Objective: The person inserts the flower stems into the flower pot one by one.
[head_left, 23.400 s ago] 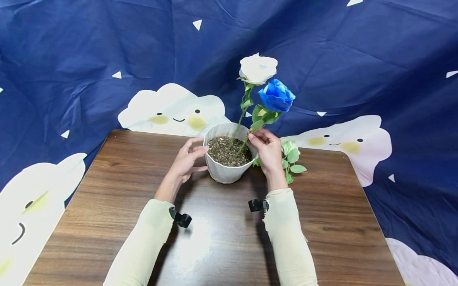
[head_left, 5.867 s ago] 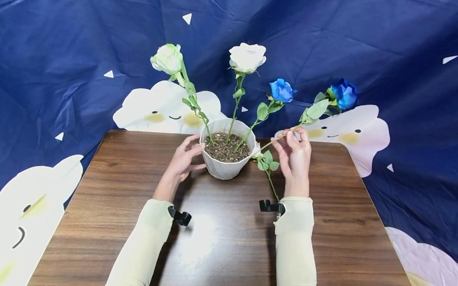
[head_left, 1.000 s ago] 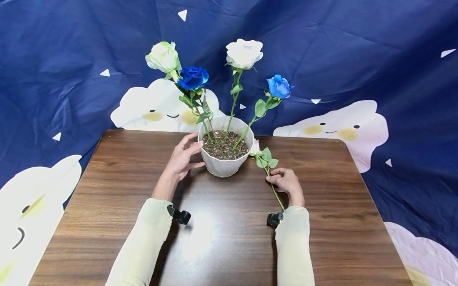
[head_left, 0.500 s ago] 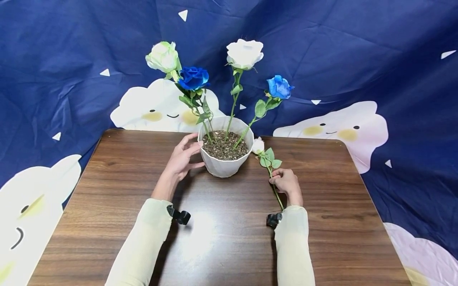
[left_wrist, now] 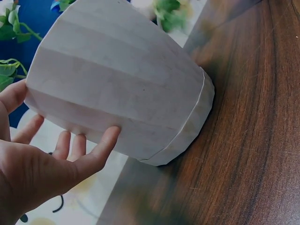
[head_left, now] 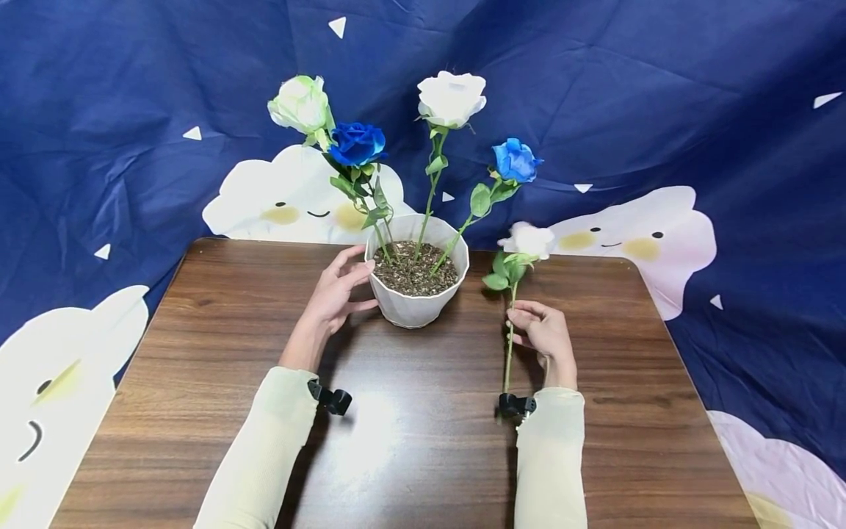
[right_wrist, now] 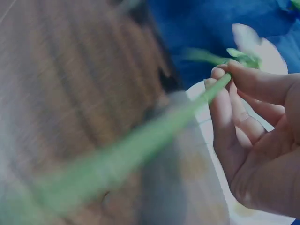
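Observation:
The fingertips of my left hand (head_left: 333, 292) rest against the left side of a white faceted flowerpot (head_left: 416, 311) filled with soil. In the left wrist view the spread fingers lie along the outer wall of the pot (left_wrist: 117, 70). To the right of it, my right hand (head_left: 547, 335) pinches the green stem of a pale pinkish-white rose (head_left: 531, 241) between thumb and fingers. That rose stands nearly upright, bloom up, its lower stem reaching down past the wrist. Close up in the right wrist view, the stem (right_wrist: 136, 147) runs blurred toward the camera.
In the soil stand a green-white rose (head_left: 299, 105), a dark blue rose (head_left: 358, 144), a tall white rose (head_left: 452, 100) and a lighter blue rose (head_left: 517, 160) leaning right. The brown wooden table (head_left: 423, 441) ends at a blue cloth backdrop (head_left: 628, 110) with cloud prints.
Earlier the dark blue rose was in my right hand; now it stands in the pot. The pinkish-white rose has been lifted from the table and turned upright. My left hand keeps its place.

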